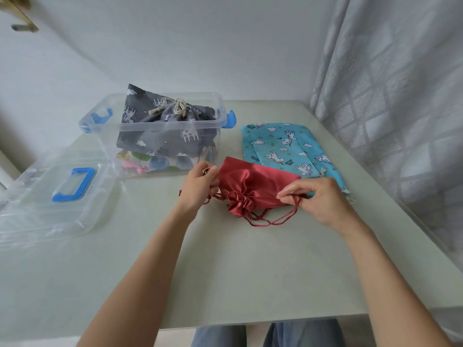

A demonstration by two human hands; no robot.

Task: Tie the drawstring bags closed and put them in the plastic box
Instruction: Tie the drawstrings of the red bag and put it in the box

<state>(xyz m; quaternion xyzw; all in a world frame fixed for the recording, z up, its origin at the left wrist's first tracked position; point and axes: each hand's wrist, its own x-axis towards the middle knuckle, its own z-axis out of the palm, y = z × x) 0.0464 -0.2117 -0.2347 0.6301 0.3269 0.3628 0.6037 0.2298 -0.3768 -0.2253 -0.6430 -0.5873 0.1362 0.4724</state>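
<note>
A red satin drawstring bag [253, 182] lies on the table with its mouth gathered toward me. My left hand [199, 187] pinches the red cord on the bag's left side. My right hand [318, 196] pinches the cord loop on the right side, and the rest of the cord trails on the table below the bag. The clear plastic box [130, 126] with blue latches stands behind, holding a tied grey printed bag [165, 121] on top of other colourful bags. A blue printed bag [283, 144] lies flat to the right of the box.
The box's clear lid [37, 209] with a blue handle lies on the table at the left. A curtain [390, 96] hangs along the table's right side. The wall stands close behind the box. The table's front edge is near my legs.
</note>
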